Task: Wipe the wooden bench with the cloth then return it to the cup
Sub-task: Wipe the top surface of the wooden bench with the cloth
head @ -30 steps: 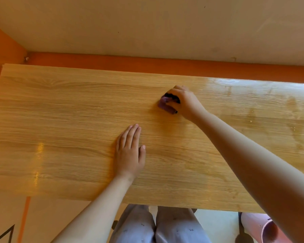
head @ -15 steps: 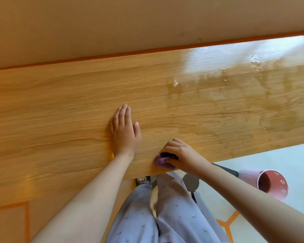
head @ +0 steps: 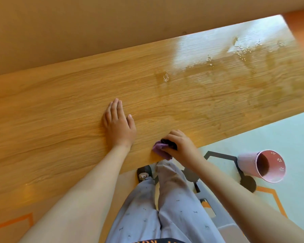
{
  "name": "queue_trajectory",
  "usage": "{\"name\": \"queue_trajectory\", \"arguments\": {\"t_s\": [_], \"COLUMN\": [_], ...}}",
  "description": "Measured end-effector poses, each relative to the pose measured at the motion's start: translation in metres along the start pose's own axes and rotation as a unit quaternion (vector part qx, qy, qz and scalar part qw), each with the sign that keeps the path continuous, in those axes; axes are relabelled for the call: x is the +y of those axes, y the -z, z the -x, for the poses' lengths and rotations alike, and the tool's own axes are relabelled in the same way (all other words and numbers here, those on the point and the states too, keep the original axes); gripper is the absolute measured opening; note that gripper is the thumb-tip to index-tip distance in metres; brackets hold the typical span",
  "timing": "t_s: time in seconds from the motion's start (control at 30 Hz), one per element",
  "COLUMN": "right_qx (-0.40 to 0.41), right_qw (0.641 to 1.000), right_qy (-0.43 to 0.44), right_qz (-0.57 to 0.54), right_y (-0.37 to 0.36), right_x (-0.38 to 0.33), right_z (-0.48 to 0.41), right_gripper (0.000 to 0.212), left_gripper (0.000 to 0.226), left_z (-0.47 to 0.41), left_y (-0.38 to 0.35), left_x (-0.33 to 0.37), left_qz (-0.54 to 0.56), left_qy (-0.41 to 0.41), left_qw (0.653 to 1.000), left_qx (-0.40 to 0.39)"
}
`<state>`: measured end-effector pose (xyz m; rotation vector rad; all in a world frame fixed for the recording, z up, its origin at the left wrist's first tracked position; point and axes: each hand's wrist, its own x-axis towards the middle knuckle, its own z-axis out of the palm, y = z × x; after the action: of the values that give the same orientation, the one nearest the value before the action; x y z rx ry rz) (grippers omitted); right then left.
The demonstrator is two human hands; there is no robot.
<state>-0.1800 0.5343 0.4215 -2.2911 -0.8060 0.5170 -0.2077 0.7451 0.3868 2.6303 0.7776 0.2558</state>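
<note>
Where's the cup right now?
Head view, lower right: the pink cup sits on the pale floor, off the wooden bench, to the right of the right hand gripping the purple cloth.

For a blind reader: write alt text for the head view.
A person's right hand grips a purple cloth on the wooden bench at its edge, left hand flat beside it. Wet streaks mark its right end; a pink cup sits on the floor.

Open bench top (head: 60, 111) left of flat left hand (head: 118, 127), wall (head: 77, 32) along far edge, cup (head: 261, 165) on floor (head: 288, 137) right
</note>
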Motion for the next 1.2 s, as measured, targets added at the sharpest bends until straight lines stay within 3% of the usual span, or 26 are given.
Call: {"name": "queue_trajectory", "arguments": {"t_s": [0.2,0.4,0.5,0.67,0.77,0.97,1.1,1.2], "right_qx": [0.107,0.254,0.259,0.147,0.121,0.265,0.311,0.29], "right_qw": [0.987,0.93,0.93,0.98,0.988,0.933,0.894,0.914], "right_qy": [-0.113,-0.267,-0.262,-0.131,-0.094,-0.241,-0.324,-0.284], "right_qz": [-0.027,-0.001,-0.012,-0.032,-0.018,0.013,0.015,0.018], "right_y": [0.013,0.053,0.032,-0.027,-0.025,0.067,0.087,0.056], "right_x": [0.01,0.05,0.03,-0.024,-0.021,0.061,0.083,0.053], "right_z": [0.026,0.044,0.039,0.015,0.008,0.017,0.022,0.012], "right_gripper": [0.014,0.009,0.009,0.012,0.016,0.011,0.017,0.01], "left_gripper": [0.053,0.053,0.053,0.053,0.053,0.052,0.052,0.052], "left_z": [-0.001,0.0,0.0,0.0,0.0,0.0,0.0,0.0], "left_y": [-0.001,0.0,0.001,0.003,0.002,0.001,0.001,0.001], "left_x": [-0.002,0.0,0.0,0.001,0.002,0.002,0.002,0.002], "left_qz": [-0.002,-0.008,-0.005,-0.011,-0.014,-0.009,-0.012,-0.017], "left_qy": [-0.003,-0.004,-0.003,-0.006,-0.005,-0.004,-0.003,0.0], "left_qw": [1.0,1.0,1.0,1.0,1.0,1.0,1.0,1.0], "left_qx": [-0.002,-0.009,-0.009,-0.009,-0.006,0.002,0.001,-0.004]}}
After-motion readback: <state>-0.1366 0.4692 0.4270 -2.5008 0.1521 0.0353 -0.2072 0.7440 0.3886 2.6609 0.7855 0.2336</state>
